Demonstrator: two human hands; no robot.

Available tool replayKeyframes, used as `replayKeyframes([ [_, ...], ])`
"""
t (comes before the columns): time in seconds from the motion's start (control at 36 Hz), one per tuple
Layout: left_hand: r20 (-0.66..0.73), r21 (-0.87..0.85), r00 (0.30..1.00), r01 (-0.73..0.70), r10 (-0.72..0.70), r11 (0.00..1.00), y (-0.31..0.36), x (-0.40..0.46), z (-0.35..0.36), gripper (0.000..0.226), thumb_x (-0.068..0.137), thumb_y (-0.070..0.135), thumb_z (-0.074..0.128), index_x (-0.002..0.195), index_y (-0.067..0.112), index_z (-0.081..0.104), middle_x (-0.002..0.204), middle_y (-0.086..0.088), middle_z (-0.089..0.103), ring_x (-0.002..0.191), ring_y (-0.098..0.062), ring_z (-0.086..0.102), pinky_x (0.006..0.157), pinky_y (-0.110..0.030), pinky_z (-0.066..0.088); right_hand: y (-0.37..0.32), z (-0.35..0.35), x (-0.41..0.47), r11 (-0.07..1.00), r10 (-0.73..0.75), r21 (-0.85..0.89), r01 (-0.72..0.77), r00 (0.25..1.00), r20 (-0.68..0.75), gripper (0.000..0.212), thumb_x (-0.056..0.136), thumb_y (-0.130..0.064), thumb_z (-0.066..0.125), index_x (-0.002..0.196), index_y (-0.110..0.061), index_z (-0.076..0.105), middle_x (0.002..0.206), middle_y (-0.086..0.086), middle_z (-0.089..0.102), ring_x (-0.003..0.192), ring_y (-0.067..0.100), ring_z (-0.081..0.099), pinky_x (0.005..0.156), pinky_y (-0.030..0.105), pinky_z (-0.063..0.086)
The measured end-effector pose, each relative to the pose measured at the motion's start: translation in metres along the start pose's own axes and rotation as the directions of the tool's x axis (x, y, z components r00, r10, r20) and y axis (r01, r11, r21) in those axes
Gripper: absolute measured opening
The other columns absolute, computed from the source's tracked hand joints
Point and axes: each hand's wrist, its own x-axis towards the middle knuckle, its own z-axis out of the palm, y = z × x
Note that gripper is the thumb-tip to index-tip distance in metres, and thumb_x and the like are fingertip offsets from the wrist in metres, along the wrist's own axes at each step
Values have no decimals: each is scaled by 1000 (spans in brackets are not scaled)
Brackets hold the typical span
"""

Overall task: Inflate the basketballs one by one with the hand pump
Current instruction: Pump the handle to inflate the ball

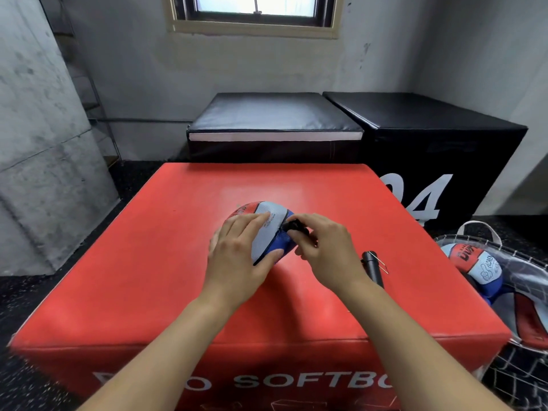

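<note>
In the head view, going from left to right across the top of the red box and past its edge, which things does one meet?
left hand → basketball → right hand → black pump → mesh bag of balls

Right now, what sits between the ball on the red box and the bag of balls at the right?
In the head view, the right hand, then the black pump lying on the red box.
</note>
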Motion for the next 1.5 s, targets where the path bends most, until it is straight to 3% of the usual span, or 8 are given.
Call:
replayKeyframes([
  [0.14, 24, 39, 999, 35, -36, 999, 3, 2, 3, 66, 85, 58, 64, 145, 30, 59, 144, 14, 54, 137, -17, 44, 106, -57, 44, -7, -10, -5, 957, 108, 267, -118, 993, 51, 22, 106, -18, 59, 120, -19, 77, 104, -4, 66, 71, 15, 70, 58, 38, 63],
  [0.33, -58, -7, 991, 121, -121, 993, 1, 6, 11, 49, 78, 26, 89, 123, 28, 72, 113, 13, 67, 116, -15, 46, 94, -57, 46, -11, -10, -5, 869, 236, 419, -263, 965, 118, 17, 102, -10, 66, 105, -20, 80, 99, 2, 75, 77, 20, 76, 64, 35, 64],
  [0.64, -100, -48, 986, 129, -134, 990, -11, 10, 14, 37, 78, 34, 83, 114, 29, 77, 104, 16, 68, 105, -19, 51, 88, -49, 45, -17, -7, 3, 720, 335, 552, -420, 907, 254, 13, 101, -12, 69, 109, -8, 79, 116, 27, 69, 80, 18, 76, 81, 35, 65],
  [0.89, -112, -21, 992, 57, -59, 998, -8, 5, 15, 40, 74, 23, 90, 112, 23, 77, 101, 13, 68, 101, -16, 47, 89, -51, 45, -14, -6, 9, 644, 417, 557, -524, 851, 319, 19, 98, -13, 73, 108, 3, 74, 99, 23, 73, 74, 18, 75, 67, 26, 61],
  [1.17, -199, 11, 980, 18, -15, 1000, 4, 29, 31, 39, 77, 18, 91, 113, 23, 76, 103, 11, 69, 105, -19, 49, 92, -53, 45, 2, -33, 0, 707, 479, 558, -435, 874, 74, 24, 90, -23, 83, 101, -7, 69, 97, 8, 62, 62, 18, 66, 64, 37, 63],
  [1.25, -250, 29, 968, -5, 12, 1000, 7, 43, 44, 43, 79, 13, 88, 120, 21, 74, 112, 5, 69, 117, -22, 50, 109, -58, 39, 27, -61, -10, 727, 530, 511, -458, 848, 7, 16, 94, -14, 79, 101, -4, 68, 97, 7, 63, 61, 18, 66, 57, 32, 60],
  [1.33, -124, 131, 992, 19, -2, 991, -9, 44, 61, 52, 75, 10, 90, 123, 19, 73, 122, 3, 69, 125, -24, 48, 120, -61, 26, 54, -84, -28, 754, 572, 392, -528, 820, 5, 5, 97, -1, 70, 102, -3, 71, 96, 11, 67, 61, 16, 70, 50, 25, 55],
  [1.5, 207, 219, 978, -83, 37, 972, -24, 22, 73, 57, 66, 22, 98, 118, 21, 75, 122, 5, 71, 123, -28, 60, 113, -60, 37, 89, -111, -47, 783, 598, 150, -603, 797, 80, 9, 96, -7, 74, 88, -5, 75, 69, 4, 71, 56, 16, 62, 49, 27, 46],
])
